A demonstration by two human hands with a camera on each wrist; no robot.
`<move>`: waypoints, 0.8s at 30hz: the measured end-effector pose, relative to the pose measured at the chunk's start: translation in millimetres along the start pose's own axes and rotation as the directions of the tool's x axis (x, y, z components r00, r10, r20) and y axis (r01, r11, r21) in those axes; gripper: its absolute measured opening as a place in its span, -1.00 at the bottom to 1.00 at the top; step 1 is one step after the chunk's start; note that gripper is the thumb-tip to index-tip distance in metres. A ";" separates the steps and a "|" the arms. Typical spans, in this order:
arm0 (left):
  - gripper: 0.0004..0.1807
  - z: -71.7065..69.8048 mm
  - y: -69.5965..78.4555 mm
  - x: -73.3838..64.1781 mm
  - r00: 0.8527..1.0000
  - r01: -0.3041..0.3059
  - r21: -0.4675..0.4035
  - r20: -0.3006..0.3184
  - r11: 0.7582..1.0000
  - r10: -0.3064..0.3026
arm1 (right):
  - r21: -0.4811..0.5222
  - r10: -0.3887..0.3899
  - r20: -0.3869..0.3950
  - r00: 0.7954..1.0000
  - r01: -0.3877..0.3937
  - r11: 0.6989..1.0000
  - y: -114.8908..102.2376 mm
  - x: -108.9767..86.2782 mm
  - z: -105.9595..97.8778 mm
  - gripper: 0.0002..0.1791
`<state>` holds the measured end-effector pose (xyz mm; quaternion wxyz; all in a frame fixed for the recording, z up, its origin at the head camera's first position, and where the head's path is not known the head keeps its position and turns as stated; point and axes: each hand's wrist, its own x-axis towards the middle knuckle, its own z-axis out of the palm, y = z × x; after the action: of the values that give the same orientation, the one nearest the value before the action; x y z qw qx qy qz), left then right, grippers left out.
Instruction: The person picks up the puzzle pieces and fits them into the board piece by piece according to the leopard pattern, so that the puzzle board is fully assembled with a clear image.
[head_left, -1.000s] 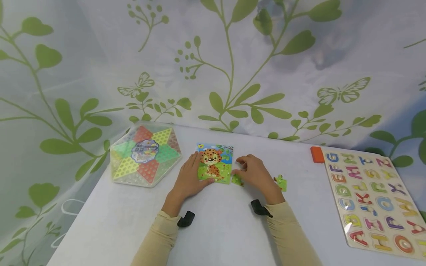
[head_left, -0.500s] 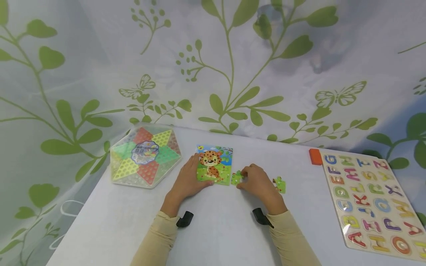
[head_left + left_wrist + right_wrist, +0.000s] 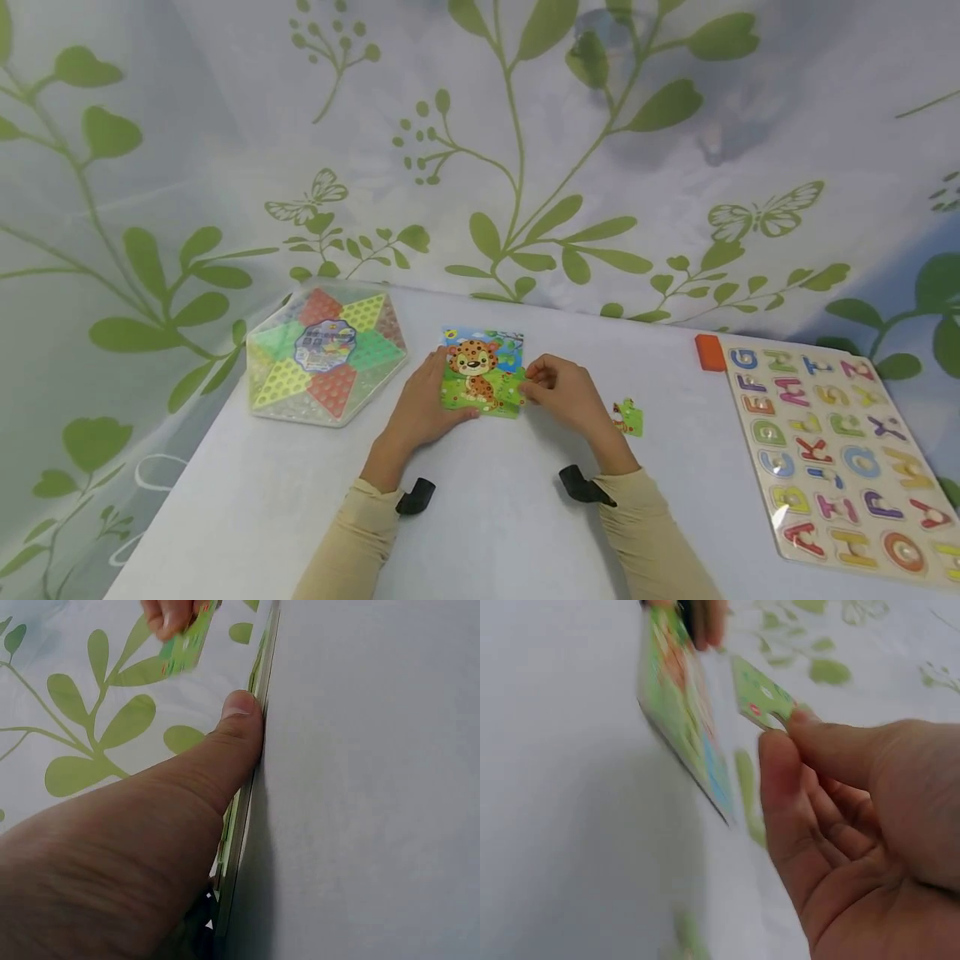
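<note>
A square jigsaw puzzle (image 3: pixel 480 385) with a cartoon leopard on a green meadow lies flat on the white table. My left hand (image 3: pixel 422 406) lies along its left side, the straight thumb (image 3: pixel 236 724) resting against the near edge. Between thumb and index finger my right hand (image 3: pixel 572 398) pinches a green puzzle piece (image 3: pixel 759 691). In the head view that piece is at the puzzle's lower right side, partly covered by the fingers. The right wrist view has it raised, with a gap to the puzzle. Another loose puzzle piece (image 3: pixel 630 419) lies right of my right hand.
A hexagonal board game box (image 3: pixel 326 354) with a coloured star lies at the left. On the right are a wooden alphabet board (image 3: pixel 840 458) and an orange block (image 3: pixel 709 352). A leaf-patterned cloth (image 3: pixel 360 208) hangs behind the table.
My right hand has picked up the green puzzle piece from the table and brought it up and left to the puzzle's right edge. The left hand has stayed in place.
</note>
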<state>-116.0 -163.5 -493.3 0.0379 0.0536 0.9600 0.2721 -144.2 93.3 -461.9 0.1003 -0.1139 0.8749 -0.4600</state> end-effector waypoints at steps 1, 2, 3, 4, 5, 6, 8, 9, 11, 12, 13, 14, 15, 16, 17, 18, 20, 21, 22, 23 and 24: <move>0.34 0.1 -1.2 0.3 1.000 -0.001 0.003 0.002 1.000 0.001 | 0.010 -0.004 0.004 1.000 0.004 1.000 -3.3 3.5 7.0 -0.82; 0.34 -0.2 -2.3 0.8 1.000 -0.002 0.002 0.002 1.000 0.002 | 0.014 -0.008 0.008 1.000 0.008 1.000 -6.9 7.1 14.9 -0.82; 0.34 -0.6 -3.3 0.9 1.000 -0.002 0.003 0.004 1.000 0.002 | 0.013 -0.018 0.017 1.000 0.018 1.000 -10.6 10.6 23.1 -0.82; 0.33 -1.0 -4.4 1.1 1.000 -0.001 0.001 0.006 1.000 0.001 | 0.013 -0.029 0.028 0.999 0.028 1.000 -14.4 14.1 31.3 -0.83; 0.33 -1.1 -5.7 1.5 1.000 -0.001 0.000 0.011 1.000 0.001 | 0.011 -0.038 0.039 0.998 0.038 0.999 -18.7 17.4 38.9 -0.83; 0.32 -1.3 -6.6 2.0 1.000 -0.006 -0.002 0.016 1.000 0.006 | 0.005 -0.043 0.047 0.998 0.042 0.999 -22.8 20.6 46.4 -0.83; 0.32 -1.7 -7.4 3.0 1.000 -0.020 -0.015 0.020 1.000 0.021 | -0.020 -0.058 0.055 0.997 0.060 0.998 -30.3 26.7 58.7 -0.84; 0.32 -1.8 -7.3 3.5 0.999 -0.024 -0.019 0.024 1.000 0.024 | -0.038 -0.064 0.052 0.997 0.066 0.997 -33.6 29.8 63.7 -0.85; 0.32 -1.4 -7.5 4.0 0.999 -0.029 -0.033 0.023 0.999 0.030 | -0.084 -0.076 0.050 0.996 0.081 0.993 -39.5 36.3 71.9 -0.85; 0.33 -1.3 -7.2 4.2 0.999 -0.030 -0.036 0.021 0.999 0.031 | -0.113 -0.084 0.051 0.995 0.089 0.990 -41.5 39.3 75.2 -0.85; 0.33 -1.0 -7.1 4.2 0.999 -0.028 -0.041 0.021 0.999 0.029 | -0.134 -0.088 0.055 0.995 0.095 0.986 -43.6 41.5 77.7 -0.85; 0.32 -0.6 -6.9 4.2 0.999 -0.023 -0.042 0.023 0.999 0.024 | -0.155 -0.087 0.061 0.994 0.096 0.983 -45.1 43.2 79.6 -0.84; 0.32 -0.3 -6.8 4.1 0.999 -0.018 -0.043 0.027 0.999 0.020 | -0.175 -0.085 0.067 0.994 0.096 0.980 -46.1 44.5 81.3 -0.82; 0.31 0.1 -6.8 4.0 0.999 -0.021 -0.046 0.028 0.999 0.022 | -0.190 -0.084 0.073 0.994 0.097 0.977 -46.8 45.1 82.5 -0.80; 0.30 0.4 -6.9 3.8 0.999 -0.026 -0.045 0.028 0.999 0.028 | -0.205 -0.084 0.078 0.993 0.099 0.974 -47.1 45.3 83.2 -0.77; 0.29 0.5 -7.0 3.5 0.999 -0.033 -0.049 0.026 0.998 0.034 | -0.216 -0.085 0.084 0.993 0.101 0.971 -47.4 45.0 83.6 -0.75; 0.27 0.7 -7.9 3.6 0.999 -0.042 -0.046 0.021 0.998 0.043 | -0.241 -0.098 0.104 0.990 0.121 0.963 -47.7 44.4 83.9 -0.68; 0.26 0.4 -8.5 3.6 0.999 -0.050 -0.047 0.012 0.998 0.051 | -0.251 -0.110 0.115 0.987 0.136 0.958 -48.0 44.5 84.0 -0.64; 0.25 0.3 -9.2 3.6 0.999 -0.052 -0.044 0.011 0.998 0.052 | -0.262 -0.123 0.131 0.984 0.153 0.953 -48.4 44.5 83.9 -0.62; 0.25 0.1 -9.8 3.4 0.999 -0.052 -0.047 0.010 0.998 0.053 | -0.281 -0.134 0.145 0.980 0.171 0.944 -48.8 44.9 84.0 -0.59; 0.24 0.0 -10.0 3.2 0.999 -0.051 -0.052 0.010 0.997 0.051 | -0.297 -0.142 0.161 0.977 0.185 0.937 -49.1 45.2 84.1 -0.58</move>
<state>-120.0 -171.6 -498.7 0.0378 0.0788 0.9508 0.2973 -158.5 -12.8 -471.3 0.1022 -0.2319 0.9148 -0.3146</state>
